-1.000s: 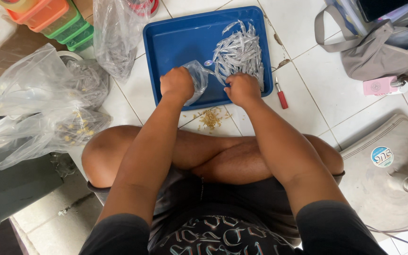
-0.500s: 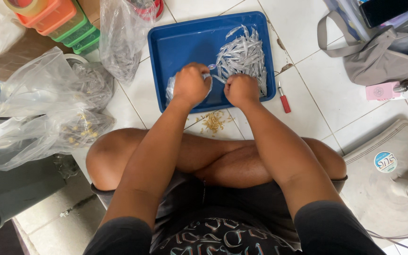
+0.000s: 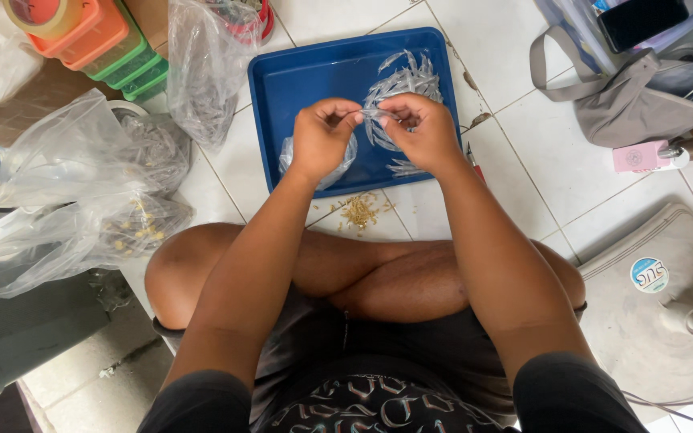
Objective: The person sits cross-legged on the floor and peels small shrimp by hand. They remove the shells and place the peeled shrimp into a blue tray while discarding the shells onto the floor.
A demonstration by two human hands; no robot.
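The person sat cross-legged on the tiled floor (image 3: 523, 172), both hands raised over a blue tray (image 3: 314, 84) in the upper middle of the frame. The left hand (image 3: 322, 136) and the right hand (image 3: 419, 128) met at the fingertips, each grip pressed together on the same small clear packet (image 3: 372, 114), pinching it from either side. The packet hung just above the tray, in front of a heap of similar clear packets (image 3: 403, 84) lying at the tray's right half. A crumpled clear bag (image 3: 345, 160) lay on the tray below the left hand. On the floor just below the tray's lower edge sat a little scatter of tan bits (image 3: 360, 211). Large plastic bags (image 3: 82, 200) filled the left side of the frame, stacked coloured containers (image 3: 114, 48) sat at the upper left, and a grey bag (image 3: 643, 104) rested at the upper right.
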